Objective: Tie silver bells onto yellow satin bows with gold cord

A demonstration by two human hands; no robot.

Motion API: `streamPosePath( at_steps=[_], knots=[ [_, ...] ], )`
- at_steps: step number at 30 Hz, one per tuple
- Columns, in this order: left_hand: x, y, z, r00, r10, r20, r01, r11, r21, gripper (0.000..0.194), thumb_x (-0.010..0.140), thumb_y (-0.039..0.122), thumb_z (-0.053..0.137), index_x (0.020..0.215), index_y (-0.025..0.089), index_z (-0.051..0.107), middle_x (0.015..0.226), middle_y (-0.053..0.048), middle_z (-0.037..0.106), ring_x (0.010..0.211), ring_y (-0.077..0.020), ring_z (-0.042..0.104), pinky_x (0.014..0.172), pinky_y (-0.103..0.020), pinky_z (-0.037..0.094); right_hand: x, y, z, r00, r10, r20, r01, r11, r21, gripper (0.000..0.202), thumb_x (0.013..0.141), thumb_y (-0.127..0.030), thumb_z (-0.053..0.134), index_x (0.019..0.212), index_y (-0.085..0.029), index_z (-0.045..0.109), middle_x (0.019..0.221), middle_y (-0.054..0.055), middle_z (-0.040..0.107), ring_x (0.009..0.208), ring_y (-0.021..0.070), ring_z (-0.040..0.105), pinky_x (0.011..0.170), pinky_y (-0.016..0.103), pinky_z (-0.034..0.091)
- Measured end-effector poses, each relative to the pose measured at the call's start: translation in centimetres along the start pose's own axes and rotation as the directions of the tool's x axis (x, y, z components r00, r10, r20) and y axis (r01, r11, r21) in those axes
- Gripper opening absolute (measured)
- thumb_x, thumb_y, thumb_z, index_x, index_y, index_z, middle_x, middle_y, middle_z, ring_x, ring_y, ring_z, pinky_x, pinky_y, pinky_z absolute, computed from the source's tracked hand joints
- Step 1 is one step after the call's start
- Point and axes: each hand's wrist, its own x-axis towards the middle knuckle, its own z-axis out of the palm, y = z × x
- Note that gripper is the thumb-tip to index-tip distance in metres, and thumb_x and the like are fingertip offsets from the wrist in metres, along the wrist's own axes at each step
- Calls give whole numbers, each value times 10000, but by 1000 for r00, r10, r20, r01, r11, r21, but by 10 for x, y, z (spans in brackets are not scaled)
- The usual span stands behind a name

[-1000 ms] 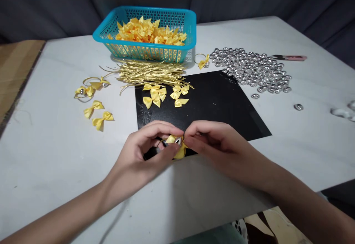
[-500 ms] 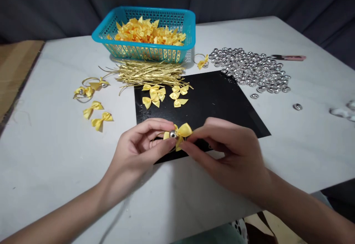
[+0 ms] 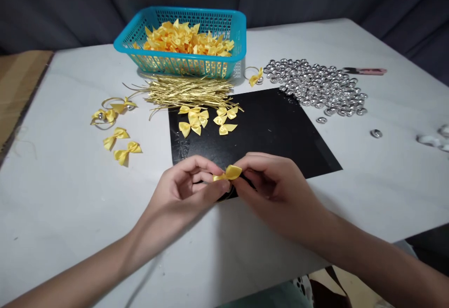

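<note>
A yellow ribbon bow (image 3: 233,172) is pinched between my two hands above the near edge of a black mat (image 3: 259,135). My left hand (image 3: 191,184) closes thumb and fingertips on its left side. My right hand (image 3: 277,182) pinches at its right, thumb against forefinger. The silver bell on the bow is mostly hidden by the fingers, and a bit of gold cord shows below. Several loose yellow bows (image 3: 191,128) lie on the far left part of the mat, just in front of a bundle of gold cords (image 3: 189,91).
A blue basket (image 3: 240,32) full of yellow bows stands at the back. Right of it lie a bow with bell (image 3: 256,78), a heap of silver bells (image 3: 319,86) and pink-handled pliers (image 3: 372,71). Finished-looking bows with cord (image 3: 105,116) and two plain bows (image 3: 128,151) sit left.
The bow has turned in my fingers, so the silver bell that faced up is now mostly out of sight. My right hand has shifted slightly left, closer to my left hand.
</note>
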Motion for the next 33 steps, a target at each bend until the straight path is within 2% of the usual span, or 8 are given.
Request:
streamPosePath(
  at_steps=[6,9,14,17,20,24,29,33],
  knots=[
    [0,1,1,1000,-5,26,2,994,110,130,787,301,689,864,196,686,663,14,623,611,-88,549,536,-156,428,1,0,-2,1000,-22,-6,22,999,-38,151,788,-155,529,671,-100,607,522,-46,325,468,27,303,470,165,255],
    [-1,-3,1,998,17,65,-26,988,154,111,787,312,691,806,204,675,683,18,635,605,-93,554,543,-174,433,1,1,-1,999,-38,14,39,999,-29,168,797,-143,510,648,-106,579,535,-37,365,481,30,322,466,163,248],
    [-3,-7,2,992,129,9,-128,968,217,103,816,277,654,740,207,659,679,28,654,598,-88,561,547,-167,437,0,0,1,1000,-24,18,24,1000,0,151,742,-112,527,592,-105,541,536,-34,367,492,28,310,456,161,228],
    [-5,-8,4,983,185,2,-178,941,289,150,840,281,620,715,202,645,634,25,634,587,-97,559,549,-177,443,1,-1,0,985,152,80,-164,970,179,198,716,-194,553,543,-113,500,502,-47,280,482,31,255,429,163,186],
    [-8,-9,6,975,221,10,-214,928,305,133,855,275,595,747,209,633,639,20,634,581,-108,562,541,-190,447,5,-2,-3,904,345,253,-417,841,344,201,679,-271,557,558,-125,493,487,-55,282,471,31,227,410,162,155],
    [-9,-9,7,974,226,29,-225,932,283,114,848,248,597,743,210,621,643,18,635,573,-113,564,530,-196,447,8,0,-5,843,396,363,-525,752,399,139,645,-247,529,589,-126,490,505,-54,324,467,27,256,407,151,160],
    [-9,-10,4,966,254,37,-253,919,302,129,863,265,590,743,222,605,625,33,601,555,-102,535,530,-193,427,4,3,-6,900,329,287,-424,813,399,86,683,-165,487,716,-118,551,541,-54,325,491,35,288,443,157,220],
    [-8,-10,3,979,203,27,-203,945,255,134,867,284,588,750,220,606,638,33,601,577,-105,549,544,-191,431,-5,1,-12,998,38,-53,-21,958,287,154,756,-122,515,893,-128,584,584,-55,271,506,52,272,442,179,236]
  ],
)
